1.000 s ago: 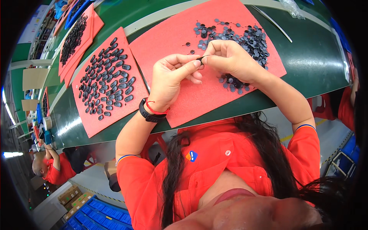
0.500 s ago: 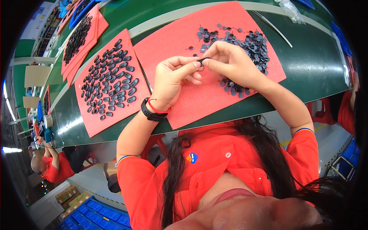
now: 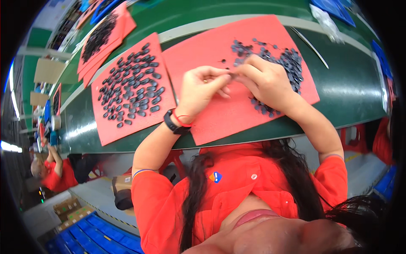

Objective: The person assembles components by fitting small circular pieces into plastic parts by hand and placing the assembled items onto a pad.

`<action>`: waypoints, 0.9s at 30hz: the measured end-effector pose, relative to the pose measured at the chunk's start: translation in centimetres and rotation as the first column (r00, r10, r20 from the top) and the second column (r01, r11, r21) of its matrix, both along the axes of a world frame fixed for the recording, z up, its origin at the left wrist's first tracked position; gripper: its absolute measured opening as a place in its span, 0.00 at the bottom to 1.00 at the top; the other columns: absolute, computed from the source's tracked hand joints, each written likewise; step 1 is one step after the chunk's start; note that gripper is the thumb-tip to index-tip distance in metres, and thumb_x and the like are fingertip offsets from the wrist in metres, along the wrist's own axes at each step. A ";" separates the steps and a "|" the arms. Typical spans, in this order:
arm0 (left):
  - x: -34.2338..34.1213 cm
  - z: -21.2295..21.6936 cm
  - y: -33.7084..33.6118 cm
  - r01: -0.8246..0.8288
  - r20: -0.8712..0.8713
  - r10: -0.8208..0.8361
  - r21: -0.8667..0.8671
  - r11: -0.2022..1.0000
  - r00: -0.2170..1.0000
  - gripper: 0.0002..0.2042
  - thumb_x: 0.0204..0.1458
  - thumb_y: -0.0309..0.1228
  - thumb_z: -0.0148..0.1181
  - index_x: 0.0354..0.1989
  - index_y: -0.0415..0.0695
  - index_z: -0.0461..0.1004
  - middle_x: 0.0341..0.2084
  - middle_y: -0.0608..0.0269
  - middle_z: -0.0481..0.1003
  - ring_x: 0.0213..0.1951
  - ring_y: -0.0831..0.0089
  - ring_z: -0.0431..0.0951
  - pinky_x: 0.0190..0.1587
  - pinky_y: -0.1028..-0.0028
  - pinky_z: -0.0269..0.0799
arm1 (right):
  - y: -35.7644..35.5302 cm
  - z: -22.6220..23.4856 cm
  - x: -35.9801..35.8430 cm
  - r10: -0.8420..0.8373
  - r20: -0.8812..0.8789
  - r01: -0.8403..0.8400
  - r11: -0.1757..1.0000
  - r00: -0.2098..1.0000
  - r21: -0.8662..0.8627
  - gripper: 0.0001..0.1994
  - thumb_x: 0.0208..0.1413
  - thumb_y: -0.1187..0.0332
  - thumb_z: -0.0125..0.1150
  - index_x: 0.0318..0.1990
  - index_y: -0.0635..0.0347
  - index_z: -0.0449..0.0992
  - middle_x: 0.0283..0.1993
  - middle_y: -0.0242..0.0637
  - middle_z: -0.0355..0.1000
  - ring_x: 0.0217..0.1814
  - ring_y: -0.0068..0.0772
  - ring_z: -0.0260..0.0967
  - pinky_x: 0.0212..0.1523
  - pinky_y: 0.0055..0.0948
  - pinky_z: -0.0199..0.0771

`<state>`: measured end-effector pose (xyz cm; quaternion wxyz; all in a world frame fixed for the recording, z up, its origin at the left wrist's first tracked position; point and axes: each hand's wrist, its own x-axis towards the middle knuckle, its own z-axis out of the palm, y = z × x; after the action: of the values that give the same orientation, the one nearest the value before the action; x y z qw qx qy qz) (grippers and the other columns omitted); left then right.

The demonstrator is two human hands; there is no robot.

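Observation:
Over the larger pink foam mat (image 3: 203,53), my left hand (image 3: 203,89) and my right hand (image 3: 267,82) meet fingertip to fingertip. Both are closed in a pinch on one small black part (image 3: 232,75), mostly covered by the fingers and blurred. Close to my right hand, and partly behind it, spreads a heap of small round dark discs (image 3: 292,63), some with short thin tails. Left of my left hand, another pink mat (image 3: 113,133) carries many black oval pieces (image 3: 137,84) in loose rows.
More pink mats with a pile of dark parts (image 3: 99,38) lie at the far left. A thin pale pointed tool (image 3: 311,47) rests on the green table (image 3: 347,80), near a clear plastic bag (image 3: 327,23). Another person (image 3: 53,171) sits at the left.
The view has shifted, so mats and table appear lower and a little to the right. Both hands keep their pinch; the black part shows less between the fingers now.

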<state>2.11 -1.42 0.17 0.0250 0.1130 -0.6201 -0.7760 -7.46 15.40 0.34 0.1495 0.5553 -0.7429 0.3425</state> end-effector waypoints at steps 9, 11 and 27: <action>0.1 -0.2 -0.3 0.057 -0.047 -0.061 -0.088 0.995 0.997 0.08 0.47 0.24 0.58 0.31 0.29 0.72 0.22 0.56 0.75 0.21 0.75 0.77 0.21 0.79 0.74 | -0.2 0.7 1.3 0.026 -0.095 -0.021 0.998 0.995 0.058 0.07 0.42 0.76 0.62 0.31 0.61 0.72 0.28 0.35 0.67 0.23 0.35 0.66 0.22 0.29 0.65; 0.1 -0.2 -0.4 0.047 -0.031 -0.051 -0.114 0.992 0.998 0.08 0.46 0.23 0.57 0.31 0.29 0.72 0.21 0.56 0.75 0.20 0.75 0.76 0.20 0.79 0.74 | -0.5 0.7 1.5 0.061 -0.106 -0.055 0.996 0.992 0.064 0.07 0.43 0.76 0.62 0.30 0.61 0.71 0.27 0.35 0.67 0.22 0.34 0.66 0.22 0.28 0.64; 0.1 -0.1 -2.5 0.028 -0.086 -0.157 -0.791 0.611 0.984 0.06 0.34 0.28 0.61 0.21 0.38 0.76 0.19 0.56 0.77 0.24 0.70 0.78 0.29 0.76 0.73 | -0.4 0.7 2.2 -0.036 0.644 0.015 0.999 0.764 0.038 0.04 0.49 0.79 0.59 0.33 0.64 0.71 0.26 0.25 0.66 0.22 0.11 0.57 0.23 0.12 0.57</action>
<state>2.25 -3.90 0.07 0.0772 0.0010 -0.8984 -0.4323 -5.24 15.01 1.03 -0.1182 0.3960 -0.7617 0.4990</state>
